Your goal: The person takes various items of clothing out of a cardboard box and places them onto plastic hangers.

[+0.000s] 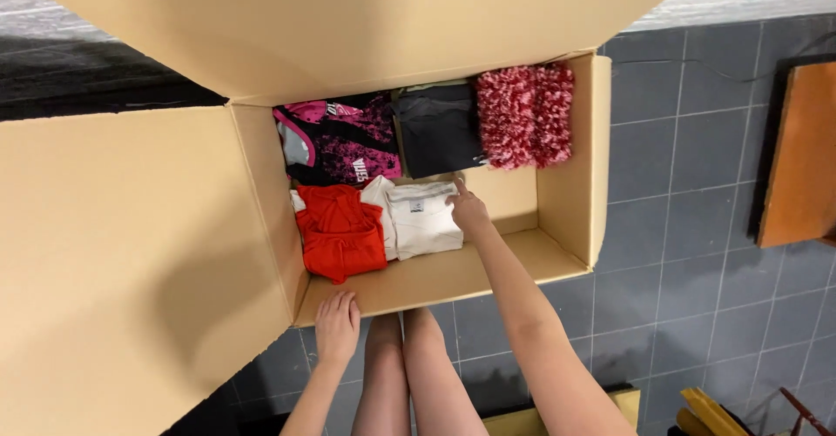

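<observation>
An open cardboard box stands on the tiled floor with folded clothes inside. My right hand reaches into it, fingertips on the edge of a folded white shirt. A red garment lies to the left of the white shirt. Behind them sit a pink and black patterned top, a folded black garment and a fuzzy red and white piece. My left hand rests flat on the box's near wall, holding nothing.
Large box flaps spread out to the left and at the back. Grey floor tiles lie to the right. A brown wooden board leans at the far right. My bare knees are below the box.
</observation>
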